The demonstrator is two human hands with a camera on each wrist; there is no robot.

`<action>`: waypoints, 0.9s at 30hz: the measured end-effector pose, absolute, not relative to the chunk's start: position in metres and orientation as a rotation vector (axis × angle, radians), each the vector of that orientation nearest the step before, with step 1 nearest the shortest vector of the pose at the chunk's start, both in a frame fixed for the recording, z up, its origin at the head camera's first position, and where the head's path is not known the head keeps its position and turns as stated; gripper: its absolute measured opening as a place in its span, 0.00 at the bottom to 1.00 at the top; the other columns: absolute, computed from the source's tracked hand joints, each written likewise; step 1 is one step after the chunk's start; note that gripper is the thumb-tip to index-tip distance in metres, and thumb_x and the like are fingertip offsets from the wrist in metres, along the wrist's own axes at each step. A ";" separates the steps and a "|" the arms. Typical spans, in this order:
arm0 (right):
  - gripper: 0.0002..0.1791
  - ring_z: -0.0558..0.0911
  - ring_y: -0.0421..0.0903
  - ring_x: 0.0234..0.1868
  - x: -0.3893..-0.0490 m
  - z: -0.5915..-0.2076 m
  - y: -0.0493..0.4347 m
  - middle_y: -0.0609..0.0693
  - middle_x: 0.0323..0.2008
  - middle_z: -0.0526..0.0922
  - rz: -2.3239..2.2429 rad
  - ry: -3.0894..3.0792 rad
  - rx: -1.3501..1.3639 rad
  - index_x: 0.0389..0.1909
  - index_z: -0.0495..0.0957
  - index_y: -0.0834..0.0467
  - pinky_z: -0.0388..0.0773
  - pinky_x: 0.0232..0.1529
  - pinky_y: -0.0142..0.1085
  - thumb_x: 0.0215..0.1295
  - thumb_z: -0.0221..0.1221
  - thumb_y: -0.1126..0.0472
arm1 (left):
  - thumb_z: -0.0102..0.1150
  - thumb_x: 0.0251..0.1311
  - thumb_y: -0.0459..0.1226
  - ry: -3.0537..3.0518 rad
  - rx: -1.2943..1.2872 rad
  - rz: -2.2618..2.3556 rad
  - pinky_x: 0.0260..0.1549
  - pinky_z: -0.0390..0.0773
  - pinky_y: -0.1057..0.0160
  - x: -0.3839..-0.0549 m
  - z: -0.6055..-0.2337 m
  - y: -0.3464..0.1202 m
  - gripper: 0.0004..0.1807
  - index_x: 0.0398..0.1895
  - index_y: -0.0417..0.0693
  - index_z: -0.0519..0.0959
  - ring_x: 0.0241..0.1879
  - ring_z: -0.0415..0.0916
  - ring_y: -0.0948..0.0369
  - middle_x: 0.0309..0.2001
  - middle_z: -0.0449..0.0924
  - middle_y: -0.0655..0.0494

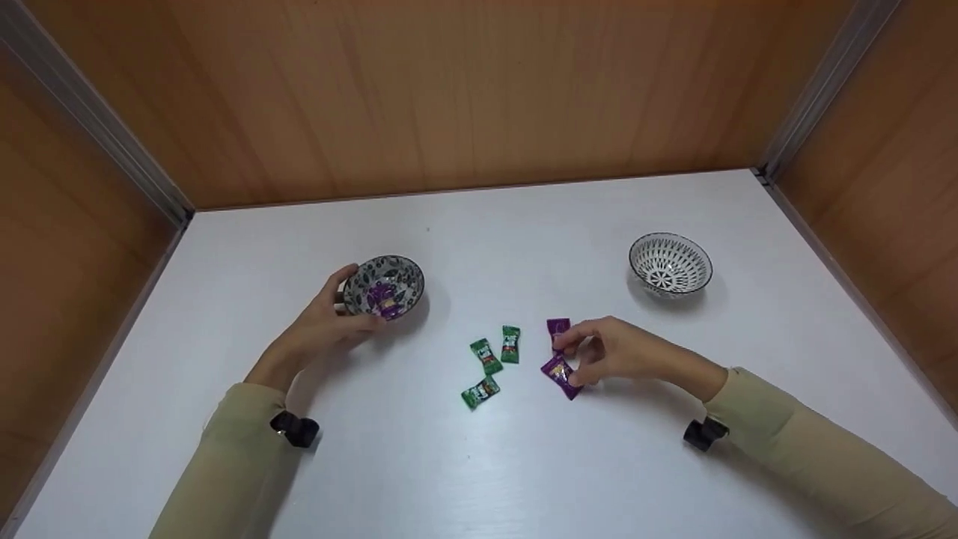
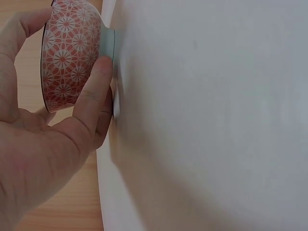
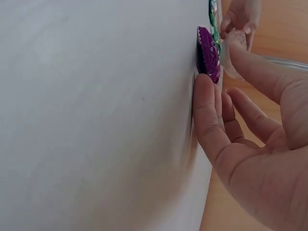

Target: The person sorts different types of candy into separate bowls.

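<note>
My left hand [image 1: 329,318] holds a small patterned bowl [image 1: 408,269], thumb near its rim and fingers about its side. Purple-wrapped candy [image 1: 388,305] lies inside it. The left wrist view shows the bowl's red-and-white flowered outside [image 2: 72,57] and the fingers by its pale foot. Over two purple-wrapped candies my right hand [image 1: 621,352] has its thumb and forefinger spread apart. One candy [image 1: 557,368] lies by the thumb tip, the other [image 1: 558,326] under the forefinger. In the right wrist view a fingertip lies close against a purple candy [image 3: 208,53]; the thumb stands off it.
Between the hands, three green-wrapped candies [image 1: 486,356] lie loose on the white table [image 1: 464,479]. A second bowl [image 1: 670,263], white with dark marks, stands at the back right. Wood-grain panels [image 1: 479,97] wall in the table at the back and sides.
</note>
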State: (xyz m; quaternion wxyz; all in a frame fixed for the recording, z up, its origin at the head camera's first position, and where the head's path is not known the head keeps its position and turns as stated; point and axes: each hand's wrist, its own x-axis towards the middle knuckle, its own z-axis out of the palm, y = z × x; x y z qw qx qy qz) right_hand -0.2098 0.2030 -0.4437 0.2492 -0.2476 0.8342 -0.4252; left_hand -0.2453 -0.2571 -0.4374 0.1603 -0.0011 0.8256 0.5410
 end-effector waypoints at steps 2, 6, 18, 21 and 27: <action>0.27 0.82 0.47 0.40 -0.209 -0.444 0.203 0.50 0.46 0.83 -1.135 2.294 -0.698 0.57 0.82 0.58 0.81 0.39 0.33 0.56 0.75 0.60 | 0.79 0.49 0.46 2.360 -0.002 1.542 0.64 0.63 0.46 -0.245 -0.437 -0.257 0.65 0.82 0.67 0.41 0.67 0.58 0.44 0.71 0.55 0.40; 0.28 0.82 0.45 0.39 -0.209 -0.445 0.201 0.48 0.44 0.84 -1.086 2.331 -0.743 0.57 0.82 0.59 0.81 0.41 0.33 0.54 0.76 0.60 | 0.79 0.50 0.46 2.367 0.006 1.536 0.65 0.62 0.45 -0.244 -0.436 -0.256 0.65 0.82 0.67 0.41 0.67 0.58 0.44 0.71 0.55 0.40; 0.28 0.79 0.41 0.34 -0.206 -0.446 0.195 0.46 0.38 0.82 -1.004 2.376 -0.808 0.56 0.83 0.59 0.77 0.36 0.31 0.53 0.77 0.59 | 0.79 0.50 0.47 2.366 0.017 1.540 0.63 0.64 0.48 -0.242 -0.434 -0.256 0.65 0.82 0.68 0.41 0.66 0.59 0.45 0.69 0.57 0.40; 0.27 0.79 0.40 0.34 -0.206 -0.446 0.195 0.46 0.39 0.82 -0.997 2.382 -0.825 0.55 0.83 0.59 0.78 0.37 0.31 0.53 0.77 0.59 | 0.79 0.49 0.47 2.363 0.014 1.541 0.65 0.63 0.46 -0.241 -0.434 -0.257 0.65 0.82 0.68 0.41 0.66 0.59 0.45 0.69 0.56 0.40; 0.25 0.78 0.40 0.33 -0.208 -0.446 0.194 0.45 0.37 0.81 -0.983 2.389 -0.827 0.52 0.84 0.58 0.77 0.35 0.31 0.52 0.77 0.59 | 0.79 0.49 0.47 2.364 0.015 1.534 0.67 0.61 0.43 -0.243 -0.433 -0.258 0.65 0.83 0.68 0.40 0.67 0.58 0.44 0.70 0.55 0.39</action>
